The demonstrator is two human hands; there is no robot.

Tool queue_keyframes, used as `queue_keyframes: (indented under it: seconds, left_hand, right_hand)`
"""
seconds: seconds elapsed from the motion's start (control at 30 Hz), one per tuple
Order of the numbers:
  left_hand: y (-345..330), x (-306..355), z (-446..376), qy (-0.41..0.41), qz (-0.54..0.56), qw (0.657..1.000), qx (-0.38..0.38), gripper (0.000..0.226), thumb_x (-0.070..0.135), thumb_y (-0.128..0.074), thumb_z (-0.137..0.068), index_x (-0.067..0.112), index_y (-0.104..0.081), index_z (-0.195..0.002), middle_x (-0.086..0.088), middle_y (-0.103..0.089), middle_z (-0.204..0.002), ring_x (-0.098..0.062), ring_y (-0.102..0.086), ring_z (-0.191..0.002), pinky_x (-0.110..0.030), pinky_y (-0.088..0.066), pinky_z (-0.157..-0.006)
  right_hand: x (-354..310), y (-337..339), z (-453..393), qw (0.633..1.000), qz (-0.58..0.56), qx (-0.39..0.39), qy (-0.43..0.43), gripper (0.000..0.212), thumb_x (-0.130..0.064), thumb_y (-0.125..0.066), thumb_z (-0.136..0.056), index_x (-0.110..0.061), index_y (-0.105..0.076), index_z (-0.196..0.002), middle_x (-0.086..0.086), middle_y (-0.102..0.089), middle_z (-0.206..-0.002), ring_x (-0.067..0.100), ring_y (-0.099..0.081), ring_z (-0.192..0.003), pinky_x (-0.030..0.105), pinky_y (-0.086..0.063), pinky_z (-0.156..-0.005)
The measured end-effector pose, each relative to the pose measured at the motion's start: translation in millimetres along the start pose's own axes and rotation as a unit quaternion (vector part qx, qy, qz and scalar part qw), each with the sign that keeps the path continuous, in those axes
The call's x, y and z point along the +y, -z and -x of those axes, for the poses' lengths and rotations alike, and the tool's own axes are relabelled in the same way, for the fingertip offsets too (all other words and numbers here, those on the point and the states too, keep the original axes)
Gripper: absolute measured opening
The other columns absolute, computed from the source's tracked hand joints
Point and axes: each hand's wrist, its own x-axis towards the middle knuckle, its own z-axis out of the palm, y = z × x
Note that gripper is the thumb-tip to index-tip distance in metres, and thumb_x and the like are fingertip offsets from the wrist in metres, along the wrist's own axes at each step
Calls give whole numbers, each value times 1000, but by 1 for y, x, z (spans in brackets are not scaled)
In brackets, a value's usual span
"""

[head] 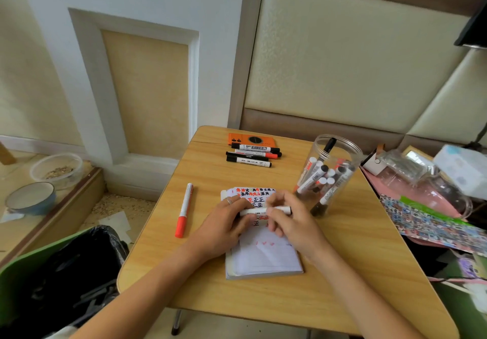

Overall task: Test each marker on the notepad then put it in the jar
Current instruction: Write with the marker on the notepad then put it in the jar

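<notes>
Marker [266, 210] lies level above the notepad [263, 257], gripped at each end by my left hand [226, 222] and right hand [290, 222]. Right of the notepad stands the jar [329, 175] holding markers; left of it lies a red marker [184, 213].

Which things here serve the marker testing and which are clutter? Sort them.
Job: notepad; marker held by both hands, left hand, right hand; jar; red-capped marker; marker pile.
Lying about: orange device; bowl; plastic container.
</notes>
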Motion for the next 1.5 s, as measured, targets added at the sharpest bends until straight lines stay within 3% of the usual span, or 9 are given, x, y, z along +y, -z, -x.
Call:
queue_keyframes:
  seconds: [0.2, 0.33, 0.4, 0.5, 0.6, 0.9, 1.1, 1.27, 1.5]
  left_hand:
    - [2, 0, 3, 44, -14, 999, -5, 38, 49, -45, -101, 30, -44, -133, 14, -51, -119, -9, -46, -113, -34, -40, -98]
    - [1, -3, 4, 75, -36, 996, -14, 46, 57, -35, -99, 27, -51, -129, 12, -51, -122, -9, -46, -115, -40, -40, -102]
    - [1, -2, 3, 75, -45, 996, -22, 47, 57, -32, -99, 27, -52, -128, 11, -51, -123, -8, -44, -116, -39, -38, -103]
    - [1, -2, 3, 74, -54, 995, -27, 45, 55, -34, -101, 27, -53, -129, 10, -50, -125, -6, -41, -117, -35, -37, -104]
    - [0, -2, 3, 74, -75, 994, -32, 34, 47, -39, -104, 27, -54, -127, 9, -51, -126, -6, -41, -117, -36, -37, -104]
    - [-4, -2, 4, 67, -136, 987, -41, 46, 56, -24, -98, 32, -54, -124, 12, -48, -142, -6, -32, -143, -36, -19, -118]
    - [-3, -1, 4, 79, -137, 986, -43, 47, 56, -23, -96, 32, -54, -122, 11, -50, -140, -6, -38, -138, -37, -20, -118]
    - [-4, -3, 4, 87, -141, 985, -48, 45, 55, -24, -95, 33, -53, -121, 13, -52, -136, -7, -46, -129, -37, -23, -116]
    - [-4, -6, 3, 93, -133, 985, -59, 30, 44, -37, -99, 34, -53, -122, 13, -51, -136, -7, -49, -125, -36, -25, -116]
  right_hand:
    - [-60, 25, -16, 980, -6, 137, 143, 18, -4, -64, -98, -9, -56, -113, 14, -68, -90, 15, -67, -63, 23, -52, -54]
    - [-96, 55, -25, 942, 89, 223, 234, 16, -17, -63, -101, -18, -60, -117, -3, -69, -85, 15, -70, -69, 28, -57, -62]
    - [-112, 70, -31, 913, 143, 261, 279, 19, -20, -63, -101, -19, -61, -120, -12, -67, -88, 3, -68, -76, 19, -53, -71]
    - [-136, 91, -35, 857, 218, 339, 320, 19, -17, -61, -101, -12, -63, -119, -8, -64, -90, -2, -60, -77, 4, -40, -70]
    - [-144, 107, -40, 832, 263, 373, 317, 18, -17, -60, -101, -11, -62, -118, -5, -63, -93, 7, -58, -78, 12, -41, -69]
    - [-121, 106, -57, 865, 380, 281, 169, 13, -21, -52, -105, -11, -50, -112, 11, -65, -84, 29, -59, -70, 31, -36, -50]
    - [-125, 106, -54, 837, 420, 310, 165, 11, -17, -49, -106, -9, -47, -112, 9, -58, -83, 29, -52, -67, 28, -27, -46]
    - [-103, 108, -66, 842, 513, 166, 21, 26, -28, -39, -107, -11, -59, -101, 15, -67, -94, 32, -63, -78, 36, -49, -65]
    - [-98, 108, -69, 841, 526, 120, -34, 43, -26, -33, -106, -10, -54, -73, 13, -59, -77, 22, -53, -62, 33, -36, -53]
